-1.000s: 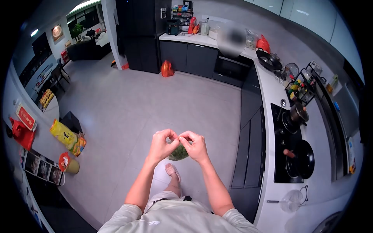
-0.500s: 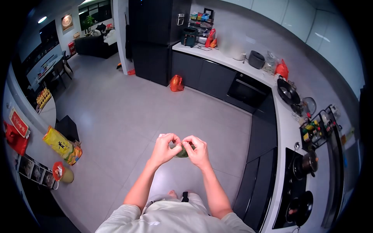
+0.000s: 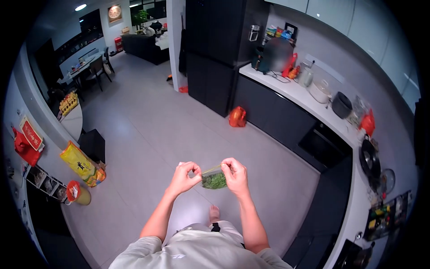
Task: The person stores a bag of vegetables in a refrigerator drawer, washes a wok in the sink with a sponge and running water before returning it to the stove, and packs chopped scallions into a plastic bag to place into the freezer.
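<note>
A small clear zip bag (image 3: 214, 180) with chopped green leaves inside hangs between my two hands in front of my body. A thin yellowish line runs along its top edge. My left hand (image 3: 184, 178) pinches the top left corner between thumb and finger. At the top right corner, my right hand (image 3: 235, 177) grips the same edge, and its fingers cover part of the bag's right side. The bag is held up over the grey floor, its top edge stretched between the hands.
On the right runs a white counter (image 3: 286, 87) with pots and a black pan (image 3: 370, 159). A red bag (image 3: 238, 116) sits on the floor by the cabinets. To the left are a yellow sack (image 3: 80, 162), a bin (image 3: 79, 193) and a black box (image 3: 92, 144).
My hands have moved apart, and the bag's top edge now shows stretched between them. The view has turned right-to-left, so the room appears shifted right, and a foot is stepped forward.
</note>
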Tool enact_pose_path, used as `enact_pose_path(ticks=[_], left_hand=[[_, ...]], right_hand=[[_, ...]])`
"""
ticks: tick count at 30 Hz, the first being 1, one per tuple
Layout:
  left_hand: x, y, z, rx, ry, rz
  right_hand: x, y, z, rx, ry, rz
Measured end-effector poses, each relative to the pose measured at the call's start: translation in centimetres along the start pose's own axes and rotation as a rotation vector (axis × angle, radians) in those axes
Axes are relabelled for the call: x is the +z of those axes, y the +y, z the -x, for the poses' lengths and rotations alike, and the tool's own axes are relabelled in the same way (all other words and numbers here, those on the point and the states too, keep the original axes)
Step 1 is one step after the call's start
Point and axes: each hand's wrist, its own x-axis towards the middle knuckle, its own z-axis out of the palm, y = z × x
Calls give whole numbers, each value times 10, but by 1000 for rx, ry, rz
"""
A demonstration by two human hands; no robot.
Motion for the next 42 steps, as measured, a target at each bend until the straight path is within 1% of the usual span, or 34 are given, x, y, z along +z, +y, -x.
enact_pose_path(ticks=[5, 8, 9, 14, 19, 22, 23, 25, 27, 28, 31, 34, 37, 40, 42], left_hand=[[-16, -40, -93, -66, 63, -36], [-21, -70, -143, -136, 141, -23], [-24, -81, -160, -151, 158, -19], [-40, -154, -232, -203, 187, 11], [-67, -229, -324, -277, 180, 67], [-93, -284, -385, -328, 147, 161], [-103, -306, -409, -315, 146, 261], [-124, -338, -454, -296, 128, 460], [-134, -355, -502, -223, 151, 526], [-135, -360, -526, -193, 154, 561], [-126, -395, -589, -170, 49, 559], [-119, -429, -653, -285, 15, 736], [-103, -479, -713, -351, 54, 717], [-90, -518, -773, -309, 104, 818], [-81, -548, -812, -360, 176, 939]], right_hand=[[9, 55, -116, -27, -79, -98], [17, 82, -181, 74, -101, -119], [24, 97, -202, 42, -86, -159], [52, 152, -296, 72, -120, -266], [107, 210, -397, 94, -170, -312], [145, 238, -466, 85, -204, -334], [155, 249, -490, 128, -253, -341], [179, 251, -538, 104, -214, -404], [198, 264, -582, 89, -194, -438], [206, 273, -603, 75, -176, -442], [226, 295, -658, 87, -129, -427], [240, 329, -711, 136, -48, -480], [247, 377, -770, 161, -25, -502], [255, 419, -828, 226, -16, -497], [263, 455, -869, 234, -22, -494]])
